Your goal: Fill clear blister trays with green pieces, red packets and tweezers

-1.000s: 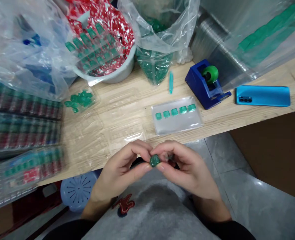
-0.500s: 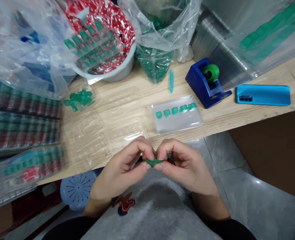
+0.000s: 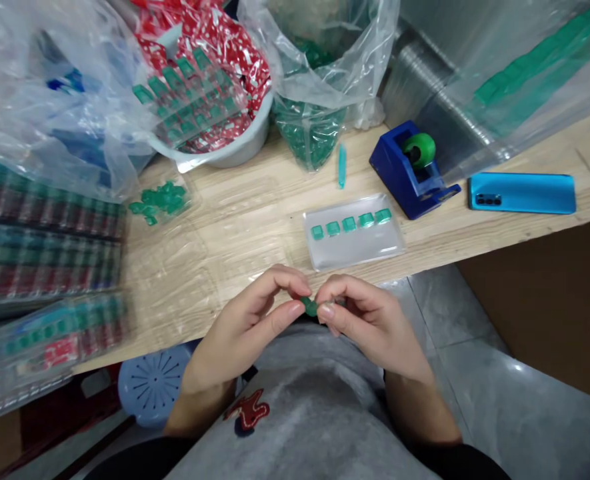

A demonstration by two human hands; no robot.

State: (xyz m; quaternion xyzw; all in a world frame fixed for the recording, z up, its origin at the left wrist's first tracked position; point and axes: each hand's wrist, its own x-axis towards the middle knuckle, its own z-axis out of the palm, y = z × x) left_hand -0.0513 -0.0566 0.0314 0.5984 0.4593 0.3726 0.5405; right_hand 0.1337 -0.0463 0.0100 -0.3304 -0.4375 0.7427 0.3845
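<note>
Between the fingertips of both hands, just off the table's front edge, is a small green plastic piece (image 3: 309, 307). My left hand (image 3: 247, 333) pinches its left side with thumb and forefinger. The thumb and forefinger of my right hand (image 3: 379, 333) close on its right side and hide part of it. Beyond the hands lies a transparent plastic tray (image 3: 357, 251) with a row of several green square pieces (image 3: 349, 224) in it. More loose green pieces (image 3: 159, 199) are heaped at the left of the table.
A blue tape dispenser (image 3: 399, 170) and a blue phone (image 3: 522, 193) lie to the right. A teal stick (image 3: 342, 167) lies near a bag of green pieces (image 3: 309, 133). Behind stands a white basin (image 3: 249, 147). Stacked packs (image 3: 45, 247) fill the left side.
The green piece has turned between my fingers and is now seen as a smaller, rounder shape. My hands have shifted slightly upward in the view.
</note>
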